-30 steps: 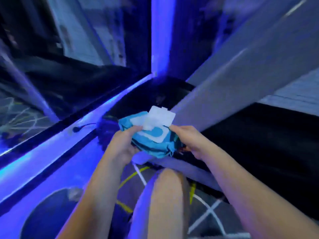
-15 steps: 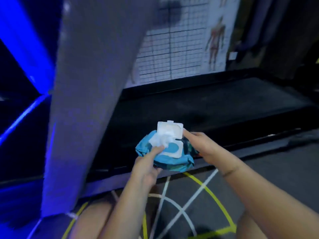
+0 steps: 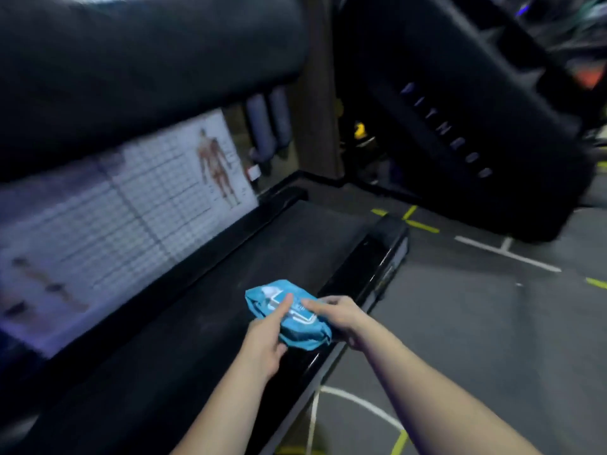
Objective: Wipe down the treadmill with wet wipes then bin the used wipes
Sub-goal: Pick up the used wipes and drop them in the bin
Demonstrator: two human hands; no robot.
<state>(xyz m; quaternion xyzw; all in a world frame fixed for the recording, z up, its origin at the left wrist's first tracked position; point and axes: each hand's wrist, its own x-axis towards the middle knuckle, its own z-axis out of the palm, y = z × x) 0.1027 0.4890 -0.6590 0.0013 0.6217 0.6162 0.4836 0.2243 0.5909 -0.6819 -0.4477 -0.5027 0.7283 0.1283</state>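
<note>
Stage: very early, by my reading. The wet wipes pack (image 3: pixel 297 326) is in hand, but no loose wipe shows anywhere in view.
Done so far: nothing that can be confirmed. The treadmill belt (image 3: pixel 213 307) looks dark and dull, and the blur hides any sign of wiping.
Left to do: pull a wipe out, wipe the treadmill, then bin the used wipes. No bin is in sight.
Left hand (image 3: pixel 264 339): grips the near left end of the pack. Its fingers curl under the pack and one finger stretches across the top, onto the pale flap.
Right hand (image 3: pixel 340 318): holds the right side of the pack, thumb on top and fingers wrapped beneath.
Pack relative to the grip: clamped between both hands and tilted, with its far end poking out beyond the fingertips.
Flap: seems to lie flat under the left finger, though the blur makes this uncertain.
Treadmill relative to the grip: the belt lies directly below and to the left of the hands. The glossy side rail (image 3: pixel 377 257) runs just under the right hand.
Beyond the grip: a wall chart (image 3: pixel 131 208) sits past the belt on the left, and marked floor (image 3: pixel 476 323) lies to the right.
</note>
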